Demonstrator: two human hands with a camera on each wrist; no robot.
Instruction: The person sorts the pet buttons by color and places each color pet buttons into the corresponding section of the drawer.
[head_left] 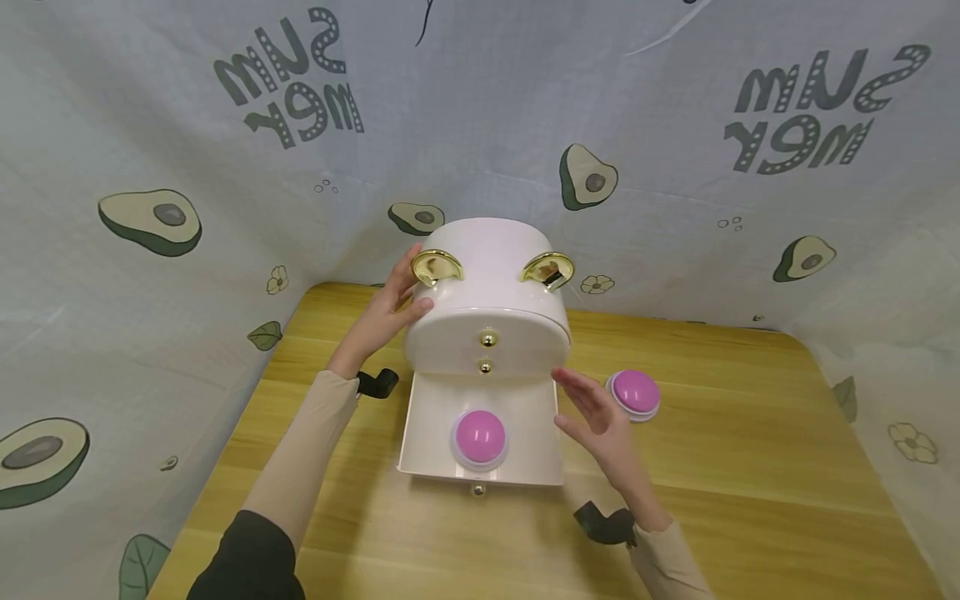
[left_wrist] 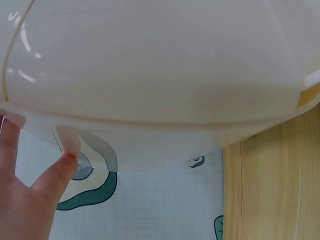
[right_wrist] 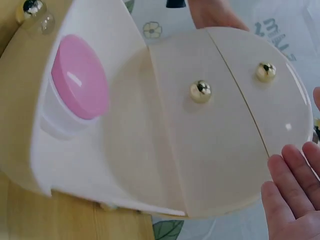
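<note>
A glossy white cabinet (head_left: 495,242) with gold ears and small gold knobs stands on the table. Its bottom drawer (head_left: 431,417) is pulled out, and a pink dome-shaped push button (head_left: 480,437) with a white base sits inside. My left hand (head_left: 381,321) rests against the cabinet's left side, thumb toward the front and fingers spread behind; the left wrist view shows the thumb (left_wrist: 54,180) beside the white shell. Close to the right edge of the drawer, my right hand (head_left: 606,427) holds nothing, its fingers (right_wrist: 295,182) extended near the cabinet front.
A second pink push button (head_left: 637,392) lies on the wooden table (head_left: 735,433), just right of my right hand. Behind and around the table hangs a white cloth (head_left: 480,100) printed with avocados and lettering. Black wrist mounts (head_left: 603,525) stick out from both wrists.
</note>
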